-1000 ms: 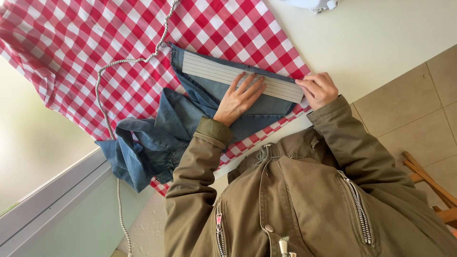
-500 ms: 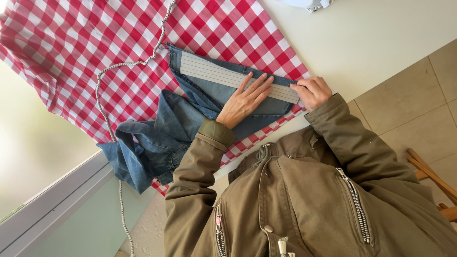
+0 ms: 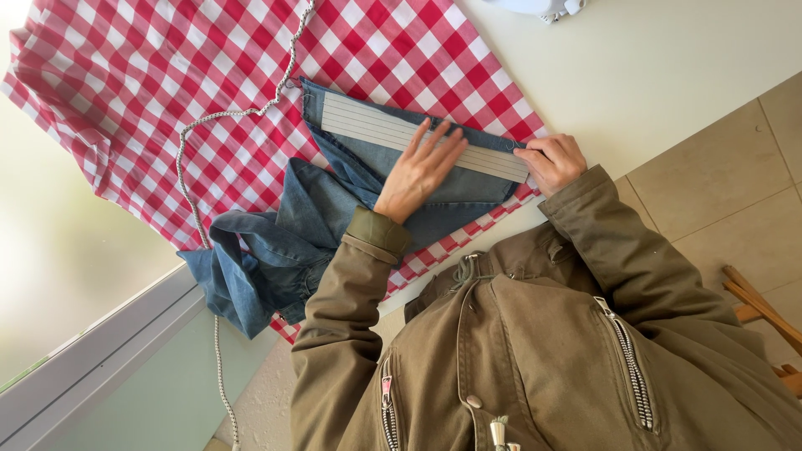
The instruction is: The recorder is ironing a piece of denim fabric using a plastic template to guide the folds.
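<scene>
Blue jeans (image 3: 334, 209) lie crumpled on a red and white checked cloth (image 3: 167, 92). Along their top edge lies a pale, lined, ruler-like strip (image 3: 368, 127). My left hand (image 3: 418, 167) rests flat on the strip and the denim, fingers spread and holding nothing. At the strip's right end, my right hand (image 3: 551, 160) is closed with its fingers pinched on the strip. Both my arms are in olive jacket sleeves.
A white braided cord (image 3: 188, 159) runs across the cloth and hangs down off the table's edge. The white tabletop (image 3: 652, 75) shows at the right, with a white object (image 3: 543, 7) at the top. A tiled floor, a wooden chair part (image 3: 764, 309) and a window frame (image 3: 92, 359) surround it.
My left hand has slid a little up and left onto the strip, fingers spread wider. My right hand stays at the strip's right end.
</scene>
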